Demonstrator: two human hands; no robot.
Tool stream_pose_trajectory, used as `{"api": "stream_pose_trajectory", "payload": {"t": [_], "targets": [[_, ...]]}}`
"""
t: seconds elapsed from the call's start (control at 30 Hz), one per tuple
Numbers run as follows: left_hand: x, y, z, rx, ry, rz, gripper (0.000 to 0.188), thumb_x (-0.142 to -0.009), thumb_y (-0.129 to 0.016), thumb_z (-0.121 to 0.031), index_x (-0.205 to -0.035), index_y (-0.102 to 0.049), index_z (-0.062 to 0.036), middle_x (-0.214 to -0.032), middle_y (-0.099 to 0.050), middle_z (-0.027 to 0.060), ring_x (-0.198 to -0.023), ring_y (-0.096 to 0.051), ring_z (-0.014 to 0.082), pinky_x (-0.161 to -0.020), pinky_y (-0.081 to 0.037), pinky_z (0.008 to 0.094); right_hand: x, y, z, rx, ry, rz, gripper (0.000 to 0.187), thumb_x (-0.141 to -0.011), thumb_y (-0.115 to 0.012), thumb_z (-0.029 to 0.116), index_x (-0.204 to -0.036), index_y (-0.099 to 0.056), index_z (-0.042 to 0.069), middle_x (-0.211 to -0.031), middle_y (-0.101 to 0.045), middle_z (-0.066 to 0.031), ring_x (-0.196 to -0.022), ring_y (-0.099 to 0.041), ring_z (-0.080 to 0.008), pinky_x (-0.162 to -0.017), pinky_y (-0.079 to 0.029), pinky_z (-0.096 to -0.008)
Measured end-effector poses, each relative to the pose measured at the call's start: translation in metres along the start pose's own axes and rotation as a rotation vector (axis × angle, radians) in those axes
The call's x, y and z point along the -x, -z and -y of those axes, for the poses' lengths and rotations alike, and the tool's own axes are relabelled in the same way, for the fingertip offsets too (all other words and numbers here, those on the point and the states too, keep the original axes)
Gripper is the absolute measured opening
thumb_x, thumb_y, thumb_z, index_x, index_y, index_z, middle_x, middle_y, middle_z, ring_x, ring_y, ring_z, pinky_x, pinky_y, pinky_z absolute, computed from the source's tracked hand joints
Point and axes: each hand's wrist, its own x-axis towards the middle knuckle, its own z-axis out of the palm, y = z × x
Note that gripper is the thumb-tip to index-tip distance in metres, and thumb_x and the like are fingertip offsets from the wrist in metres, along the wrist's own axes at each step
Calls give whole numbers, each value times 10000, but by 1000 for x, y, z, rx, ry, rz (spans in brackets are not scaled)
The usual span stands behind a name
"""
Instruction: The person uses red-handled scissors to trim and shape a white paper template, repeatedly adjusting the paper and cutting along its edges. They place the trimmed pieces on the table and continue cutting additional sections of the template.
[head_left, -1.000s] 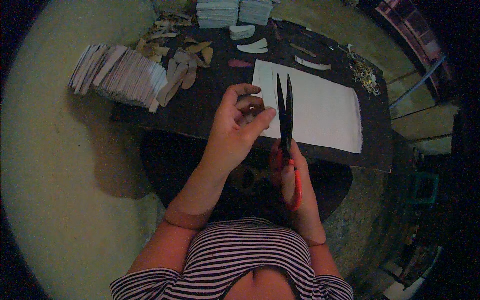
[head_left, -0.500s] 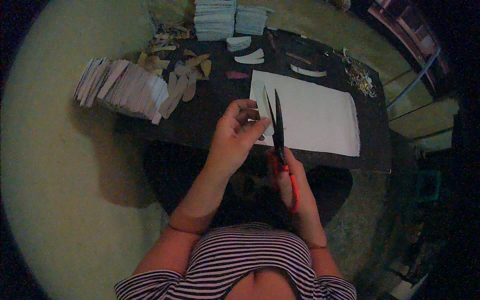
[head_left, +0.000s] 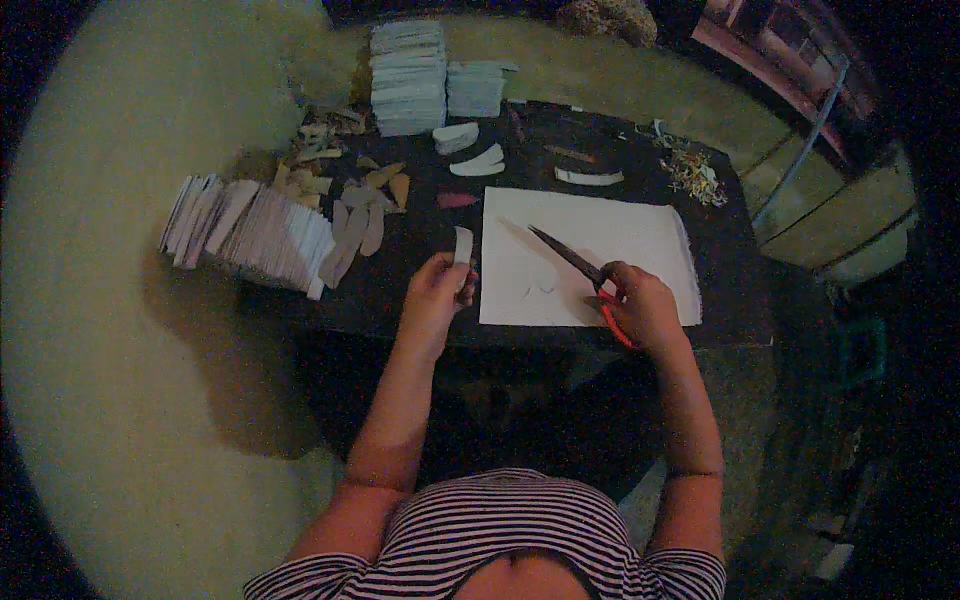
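Note:
My left hand (head_left: 440,283) pinches a narrow pale strip (head_left: 462,246) that stands up from the fingers, just left of a white sheet (head_left: 590,225). Red-handled scissors (head_left: 570,256) are in my right hand (head_left: 642,303), over the right part of that sheet. Their dark blades look closed and point to the far left, away from the strip. Thin small snippets (head_left: 540,291) lie on the sheet near its front edge. Whether the strip is paper or card I cannot tell.
On the dark table (head_left: 400,310), a leaning row of stacked pieces (head_left: 250,235) lies left, beside brown offcuts (head_left: 360,225). White stacks (head_left: 408,80) stand at the back. Curved white pieces (head_left: 478,161), a maroon piece (head_left: 457,200) and tangled trimmings (head_left: 695,178) lie beyond the sheet.
The scissors have moved right, away from the strip, and their blades have come together. My left hand has drawn the strip left, off the sheet. The whole view has shifted slightly.

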Motion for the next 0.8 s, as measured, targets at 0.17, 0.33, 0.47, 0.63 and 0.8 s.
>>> {"api": "stream_pose_trajectory", "payload": {"t": [0.17, 0.33, 0.47, 0.63, 0.8], "targets": [[6, -9, -1, -191, 33, 93, 132, -797, -499, -133, -849, -551, -24, -678, -536, 5, -599, -449, 61, -525, -367, 205, -13, 15, -19, 5, -7, 129, 238, -733, -562, 231, -921, -545, 85, -834, -586, -147, -771, -562, -322, -659, -445, -387], [4, -12, 2, -292, -6, 212, 157, -809, -491, -118, -904, -580, -31, -697, -561, 14, -611, -459, 71, -547, -378, 203, -23, 28, -8, -208, -134, 229, 238, -729, -551, 204, -922, -542, 65, -855, -585, -166, -786, -555, -348, -674, -445, -383], [-4, -12, 9, -588, -439, 252, 227, -771, -498, -33, -984, -579, -46, -851, -555, 68, -733, -499, 139, -654, -414, 248, -34, 20, -33, -92, 21, 187, 440, -650, -659, 144, -1053, -514, 45, -914, -568, -165, -827, -556, -296, -722, -448, -342], [-14, 12, 17, -1166, -808, 375, 366, -664, -498, 65, -1004, -573, -50, -1004, -494, 113, -924, -475, 258, -809, -402, 328, -35, 16, -34, 5, 100, 184, 420, -684, -627, 150, -1071, -508, 40, -962, -557, -174, -871, -549, -310, -759, -438, -345], [-11, 31, 14, -1330, -785, 552, 433, -624, -512, 48, -1044, -538, -56, -1049, -481, 135, -1011, -438, 306, -882, -368, 365, -31, 18, -30, 2, 132, 250, 391, -708, -604, 149, -1072, -508, 44, -976, -555, -167, -870, -548, -308, -772, -434, -343]]}}
